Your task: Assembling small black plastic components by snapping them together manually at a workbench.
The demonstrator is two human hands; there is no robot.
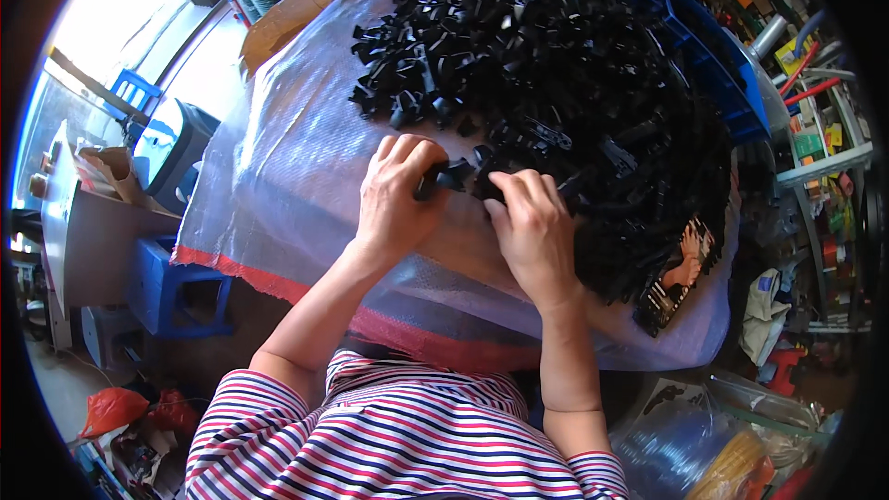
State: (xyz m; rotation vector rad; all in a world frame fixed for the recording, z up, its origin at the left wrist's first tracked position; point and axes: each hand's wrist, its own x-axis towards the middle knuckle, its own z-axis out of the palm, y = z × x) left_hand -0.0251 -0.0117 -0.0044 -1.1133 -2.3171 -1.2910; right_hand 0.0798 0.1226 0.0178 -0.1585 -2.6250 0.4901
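Small black plastic-looking parts lie in a large heap [519, 46] on a translucent woven plastic sheet [306, 157] with a red edge. My left hand [398, 187] is at the near left side of the heap, its fingers closed around a small black part [454, 173]. Beside it, my right hand [537, 227] pinches with thumb and forefinger at the heap's near edge, close to another dark part [484, 183]. The fingers hide most of what they grip, and the parts' exact kind cannot be made out.
A blue plastic crate [708, 56] borders the heap at the far right. On the sheet's right lies a dark flat rectangle [681, 273] with skin-coloured shapes on it. A blue stool [176, 287] stands at left; crowded shelves [824, 148] stand at right.
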